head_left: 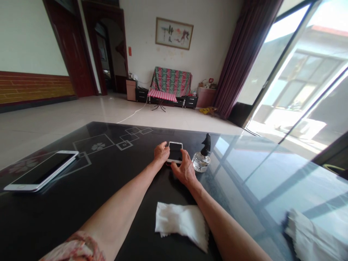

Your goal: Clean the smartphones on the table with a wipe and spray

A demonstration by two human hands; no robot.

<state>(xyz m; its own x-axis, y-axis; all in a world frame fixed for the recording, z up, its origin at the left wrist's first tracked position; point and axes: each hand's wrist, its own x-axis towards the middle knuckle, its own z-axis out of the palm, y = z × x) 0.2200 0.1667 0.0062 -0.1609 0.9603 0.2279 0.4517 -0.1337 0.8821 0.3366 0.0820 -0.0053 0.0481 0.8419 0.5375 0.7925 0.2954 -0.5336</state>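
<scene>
A small white-edged phone (pixel 175 152) lies screen up on the black glass table (pixel 114 174), far out in front of me. My left hand (pixel 161 152) is curled against the phone's left edge. My right hand (pixel 185 168) wraps its near right corner, fingers on the screen side. Both hands grip the phone on the tabletop. A small clear spray bottle (pixel 202 157) with a black trigger head stands just right of my right hand.
A larger white phone (pixel 42 170) lies at the table's left edge. A white wipe cloth (pixel 181 223) rests between my forearms. Another pale cloth (pixel 310 235) sits at the near right. Beyond the table are tiled floor, a covered bench and large windows on the right.
</scene>
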